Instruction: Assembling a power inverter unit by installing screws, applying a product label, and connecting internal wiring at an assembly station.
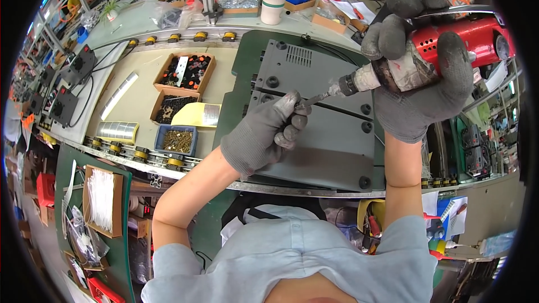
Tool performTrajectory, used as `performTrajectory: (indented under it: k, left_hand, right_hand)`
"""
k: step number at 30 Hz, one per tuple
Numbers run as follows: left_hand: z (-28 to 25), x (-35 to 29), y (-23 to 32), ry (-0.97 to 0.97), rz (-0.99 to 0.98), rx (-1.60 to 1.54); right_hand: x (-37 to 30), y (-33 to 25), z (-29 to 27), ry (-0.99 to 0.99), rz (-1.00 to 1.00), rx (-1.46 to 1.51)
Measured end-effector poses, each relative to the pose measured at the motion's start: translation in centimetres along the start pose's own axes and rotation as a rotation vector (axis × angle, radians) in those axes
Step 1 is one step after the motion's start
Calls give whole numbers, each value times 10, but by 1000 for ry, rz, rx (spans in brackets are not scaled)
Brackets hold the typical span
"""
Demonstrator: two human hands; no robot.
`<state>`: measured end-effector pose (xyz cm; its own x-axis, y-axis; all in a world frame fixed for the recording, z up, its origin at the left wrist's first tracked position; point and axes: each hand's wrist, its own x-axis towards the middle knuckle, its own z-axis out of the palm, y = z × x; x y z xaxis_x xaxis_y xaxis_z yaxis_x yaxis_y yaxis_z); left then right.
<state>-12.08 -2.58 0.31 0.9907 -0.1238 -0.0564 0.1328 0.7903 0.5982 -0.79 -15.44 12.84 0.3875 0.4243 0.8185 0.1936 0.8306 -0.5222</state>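
The left hand (pixel 261 137), in a grey glove, has its thumb and curled fingers pinched around the tip of the bit (pixel 320 99); they cover the very end, so whether a small part is held there too cannot be made out. The right hand (pixel 429 92), also gloved, is wrapped around the red power screwdriver (pixel 412 70), whose grip is largely hidden by the palm and fingers and whose rear end runs close to the dark rim of the view. The tool is held above the right side of two dark grey panels (pixel 331 146), its bit pointing left. The left hand and forearm hide part of the panels' left side. In the blue bin (pixel 159 140), small brassy pieces are too tiny to tell apart.
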Motion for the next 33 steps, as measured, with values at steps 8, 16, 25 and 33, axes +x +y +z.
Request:
performTrajectory:
  k: [8,16,25,33]
  left_hand:
    - [-2,-15,2,54,65,-10]
    - [-13,-18,1,78,161,-60]
    - [-20,-14,-4,109,164,-54]
    - [-26,-16,-1,88,202,-183]
  right_hand:
    - [-5,4,16,64,168,-100]
    - [-3,13,16,-108,188,-97]
    - [-3,10,15,-149,257,-92]
    - [-3,34,11,-144,186,2]
